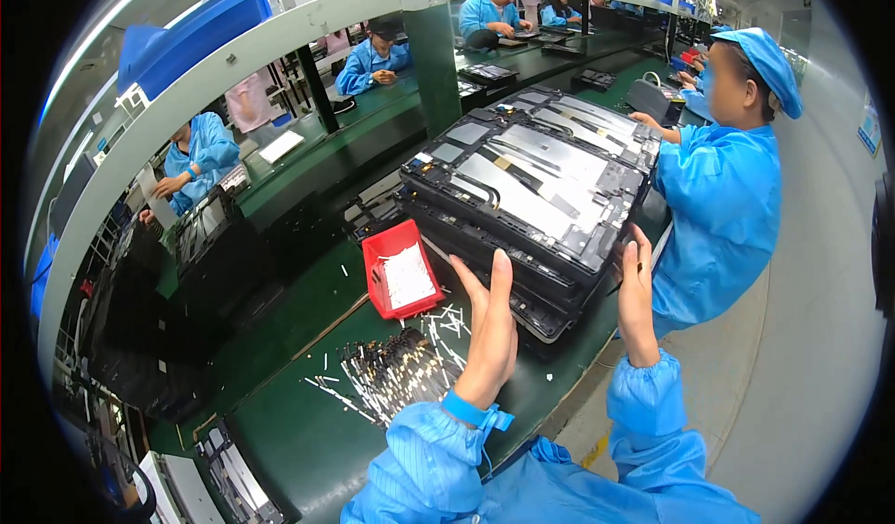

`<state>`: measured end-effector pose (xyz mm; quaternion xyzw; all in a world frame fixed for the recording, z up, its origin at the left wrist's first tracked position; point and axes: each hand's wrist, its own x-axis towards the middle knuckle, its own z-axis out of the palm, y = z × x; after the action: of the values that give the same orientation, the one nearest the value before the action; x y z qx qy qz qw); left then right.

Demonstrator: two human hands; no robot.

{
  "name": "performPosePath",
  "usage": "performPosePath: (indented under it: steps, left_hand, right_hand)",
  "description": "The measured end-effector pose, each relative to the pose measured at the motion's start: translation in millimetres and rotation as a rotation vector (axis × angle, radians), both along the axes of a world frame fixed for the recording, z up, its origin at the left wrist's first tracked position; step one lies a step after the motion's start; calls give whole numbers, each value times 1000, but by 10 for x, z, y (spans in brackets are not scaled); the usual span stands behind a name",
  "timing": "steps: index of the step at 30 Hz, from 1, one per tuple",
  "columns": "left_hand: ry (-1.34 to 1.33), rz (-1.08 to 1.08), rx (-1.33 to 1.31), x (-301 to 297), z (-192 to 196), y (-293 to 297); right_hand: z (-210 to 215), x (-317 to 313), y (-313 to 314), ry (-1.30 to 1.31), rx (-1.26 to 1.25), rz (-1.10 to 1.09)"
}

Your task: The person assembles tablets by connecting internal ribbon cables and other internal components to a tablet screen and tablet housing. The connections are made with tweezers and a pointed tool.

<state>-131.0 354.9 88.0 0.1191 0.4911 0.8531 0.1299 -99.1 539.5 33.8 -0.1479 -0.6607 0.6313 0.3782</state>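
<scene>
Left hand [492, 337]: fingers spread, nothing gripped. Right hand [637, 310]: fingers straight, contact unclear. Panel stack [541, 188] just beyond, on desk [317, 459], red bin [413, 310] alongside. Risk: uneven push could slide upper panels off or knock bin.

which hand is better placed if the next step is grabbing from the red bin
Probably the left hand: it is raised near the red bin, open and apparently empty. The right hand is farther off, by the right side of the panel stack.
</scene>
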Motion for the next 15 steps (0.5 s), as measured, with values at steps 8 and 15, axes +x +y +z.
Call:
performPosePath:
  steps: [8,15]
  left_hand:
    - [-196,20,9,-73,214,170]
    - [-276,-29,47,-157,421,60]
  right_hand:
    - [239,56,-39,107,-271,183]
    - [353,104,-154,109,-349,136]
